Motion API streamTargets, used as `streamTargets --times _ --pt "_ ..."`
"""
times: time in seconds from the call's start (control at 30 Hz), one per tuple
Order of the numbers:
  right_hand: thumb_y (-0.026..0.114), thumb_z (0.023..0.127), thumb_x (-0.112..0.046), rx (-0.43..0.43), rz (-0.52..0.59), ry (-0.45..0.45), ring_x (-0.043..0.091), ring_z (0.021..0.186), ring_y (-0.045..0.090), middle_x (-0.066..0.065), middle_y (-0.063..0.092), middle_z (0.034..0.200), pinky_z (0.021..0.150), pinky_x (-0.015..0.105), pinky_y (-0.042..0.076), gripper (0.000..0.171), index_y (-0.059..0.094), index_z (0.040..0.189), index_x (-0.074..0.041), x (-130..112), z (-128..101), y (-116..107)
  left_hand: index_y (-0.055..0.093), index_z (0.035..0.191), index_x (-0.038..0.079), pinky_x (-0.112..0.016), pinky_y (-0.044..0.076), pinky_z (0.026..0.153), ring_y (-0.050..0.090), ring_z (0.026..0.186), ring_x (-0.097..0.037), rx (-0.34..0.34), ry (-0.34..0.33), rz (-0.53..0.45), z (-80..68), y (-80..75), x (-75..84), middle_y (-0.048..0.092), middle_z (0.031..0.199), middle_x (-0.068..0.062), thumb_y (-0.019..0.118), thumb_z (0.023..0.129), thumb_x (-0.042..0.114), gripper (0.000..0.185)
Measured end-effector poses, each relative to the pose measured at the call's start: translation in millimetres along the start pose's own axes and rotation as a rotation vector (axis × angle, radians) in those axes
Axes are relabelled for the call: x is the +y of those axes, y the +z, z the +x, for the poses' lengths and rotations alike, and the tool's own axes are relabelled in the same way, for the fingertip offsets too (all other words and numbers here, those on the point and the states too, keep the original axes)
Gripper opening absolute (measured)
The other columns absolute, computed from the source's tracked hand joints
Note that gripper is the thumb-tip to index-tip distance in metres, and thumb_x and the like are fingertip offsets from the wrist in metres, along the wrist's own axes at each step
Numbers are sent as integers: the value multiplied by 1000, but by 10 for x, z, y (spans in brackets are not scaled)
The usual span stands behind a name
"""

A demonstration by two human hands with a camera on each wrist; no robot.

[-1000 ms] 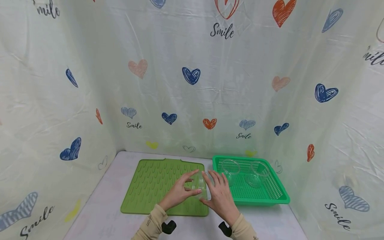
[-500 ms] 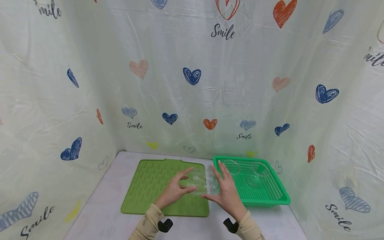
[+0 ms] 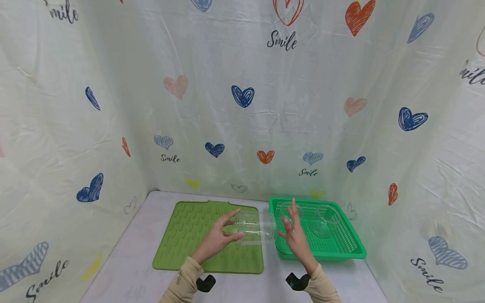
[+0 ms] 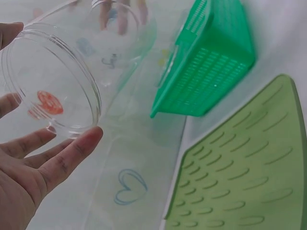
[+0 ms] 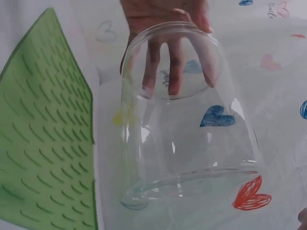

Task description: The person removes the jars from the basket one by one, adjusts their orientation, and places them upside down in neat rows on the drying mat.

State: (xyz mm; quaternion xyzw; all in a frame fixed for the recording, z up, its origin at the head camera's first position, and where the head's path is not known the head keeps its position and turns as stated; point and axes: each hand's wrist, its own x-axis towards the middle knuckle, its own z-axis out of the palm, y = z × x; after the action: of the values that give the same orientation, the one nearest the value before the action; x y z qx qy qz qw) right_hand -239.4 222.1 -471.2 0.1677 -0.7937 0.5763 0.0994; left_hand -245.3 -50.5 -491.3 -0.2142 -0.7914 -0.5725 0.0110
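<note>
A clear jar [image 3: 251, 229] lies sideways in the air over the right part of the green mat [image 3: 197, 235]. My left hand [image 3: 217, 237] grips it around its threaded mouth [image 4: 57, 76], thumb and fingers spread across the rim. Its bottom end points right, toward my right hand [image 3: 297, 240], which is apart from the jar with its fingers extended, in front of the basket. In the right wrist view the jar [image 5: 182, 139] shows whole, with the left hand's fingers visible through its wall.
Right of the mat stands a green perforated basket [image 3: 352, 252] with two clear containers [image 3: 321, 228] inside, the left one partly behind my right hand. A white cloth covers the table [image 3: 125, 261]. A curtain with printed hearts [image 3: 242, 126] hangs behind and on both sides.
Both hands were around the jar. The right hand has drawn away to the right and straightened its fingers, while the left hand has shifted slightly left with the jar, now lying more level.
</note>
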Motion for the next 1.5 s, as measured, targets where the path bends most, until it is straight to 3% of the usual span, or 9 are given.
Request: streamTargets --times 0.1,0.23,0.33,0.43,0.7,0.9,1.2,1.37,1.5 --pt "24 106 -44 -112 218 146 61 133 25 29 -1 158 89 67 48 60 -9 154 -33 66 6 -10 32 150 33 -39 55 91 46 130 -38 -4 -7 3 -8 -3 3 33 154 -7 72 86 36 74" --pt "20 104 -51 -267 468 352 64 135 13 31 -15 155 93 68 45 62 -15 153 -34 134 30 -6 31 149 38 -35 55 90 47 130 -38 -18 2 26 -4 -5 -40 32 155 -6 71 85 42 76" --pt "24 103 -54 -334 584 472 61 137 12 31 -21 154 97 64 44 67 -17 152 -34 163 55 17 31 149 38 -35 55 89 47 130 -38 -27 9 33 -10 -7 -40 31 155 -6 71 85 44 76" --pt "30 101 -56 -356 631 536 60 138 13 32 -18 154 100 62 43 74 -17 153 -29 187 75 45 31 148 39 -35 56 89 47 130 -37 -34 8 33 -13 -7 -39 31 155 -6 71 85 44 75" --pt "38 102 -48 -360 640 554 56 141 13 37 -3 154 108 59 37 78 -11 154 -16 250 78 92 30 147 44 -35 56 88 48 129 -37 -49 3 13 -27 -3 -49 32 155 -8 71 85 44 74" --pt "42 100 -49 -345 628 561 55 140 17 38 3 154 107 59 38 80 -7 155 -17 278 59 106 30 148 42 -40 56 90 44 131 -43 -68 -14 -8 -39 -1 -55 30 156 -8 70 85 44 75" --pt "45 99 -50 -306 617 557 52 141 21 35 7 155 108 58 38 81 -4 155 -18 285 87 147 26 152 32 -47 49 101 37 138 -39 -71 -5 -81 -46 -24 -86 23 159 -4 70 89 32 77" --pt "44 99 -50 -283 606 544 51 141 22 34 10 155 107 57 40 79 -1 156 -20 287 92 159 25 152 34 -51 44 106 34 139 -40 -32 -10 -79 -108 -77 -150 24 159 -8 70 88 33 78" --pt "45 99 -49 -250 607 541 50 140 25 33 11 155 105 54 43 76 3 156 -22 286 82 153 33 150 28 -52 42 106 37 138 -40 29 -32 3 -197 -177 -229 31 156 -10 71 87 34 74"
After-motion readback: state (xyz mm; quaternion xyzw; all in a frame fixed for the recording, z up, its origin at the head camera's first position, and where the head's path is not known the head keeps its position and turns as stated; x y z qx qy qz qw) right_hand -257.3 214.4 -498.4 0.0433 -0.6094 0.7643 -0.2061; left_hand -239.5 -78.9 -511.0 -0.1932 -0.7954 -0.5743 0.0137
